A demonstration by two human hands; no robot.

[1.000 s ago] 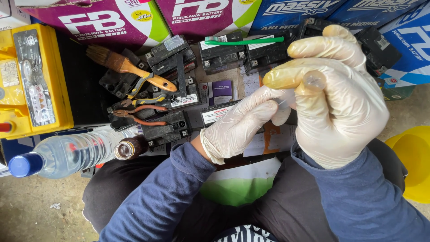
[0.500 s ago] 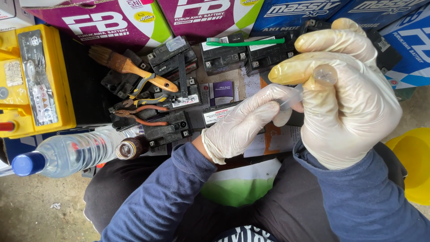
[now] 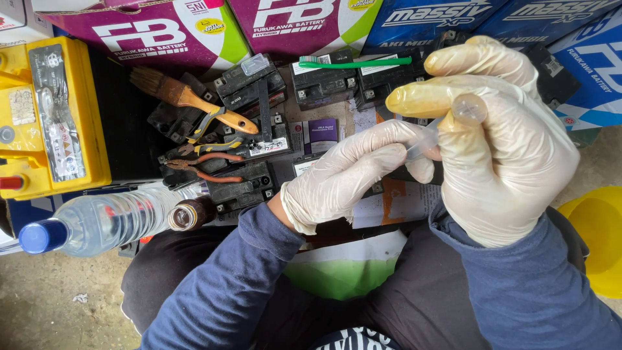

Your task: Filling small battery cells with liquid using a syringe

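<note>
Both hands wear white gloves and are raised over a cluster of small black batteries (image 3: 249,81). My right hand (image 3: 512,162) grips a small clear plastic tube (image 3: 468,109), syringe-like, with its round end showing between thumb and forefinger. My left hand (image 3: 350,172) pinches the tube's lower end with its fingertips. Most of the tube is hidden by the fingers.
A wooden paintbrush (image 3: 188,100), pliers (image 3: 207,170) and a green toothbrush (image 3: 353,63) lie on the batteries. A yellow battery (image 3: 52,116), a water bottle (image 3: 103,220) and a small brown bottle (image 3: 184,216) are at left. Cardboard boxes (image 3: 162,32) line the back. A yellow bucket (image 3: 596,240) is at right.
Both hands stay closed on the clear tube and have shifted only slightly upward in view. Nothing else has moved.
</note>
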